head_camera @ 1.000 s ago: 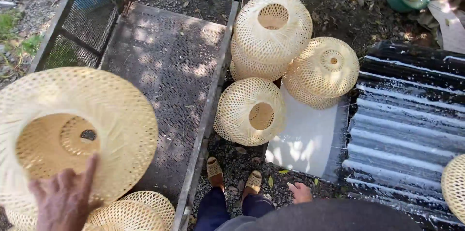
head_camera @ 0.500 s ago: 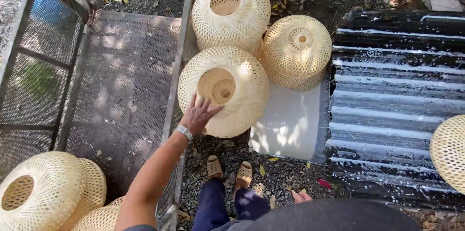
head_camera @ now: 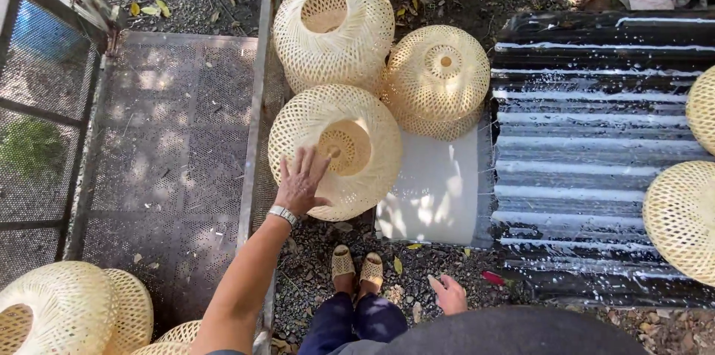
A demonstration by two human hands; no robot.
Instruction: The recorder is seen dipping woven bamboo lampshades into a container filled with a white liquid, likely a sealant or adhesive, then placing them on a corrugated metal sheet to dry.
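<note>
Left hand (head_camera: 302,182) flat, fingers spread, on woven bamboo lampshade (head_camera: 335,151) at its 8 o'clock rim. Lampshade on ground beside white sheet (head_camera: 436,191), opening facing up toward camera, axis near vertical. Right hand (head_camera: 449,294) at 5 o'clock, loosely open, empty.

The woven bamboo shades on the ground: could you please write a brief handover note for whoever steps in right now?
Left hand: flat on the nearest woven shade, fingers spread by its opening, not gripping.
Right hand: empty, low by the knee.
Two more shades sit just behind, touching it; the white sheet lies beside them.
Other shades rest on the corrugated panel and at the mesh platform's near corner.
Done: nothing lifted. Left: the touched shade is still on the ground.
</note>
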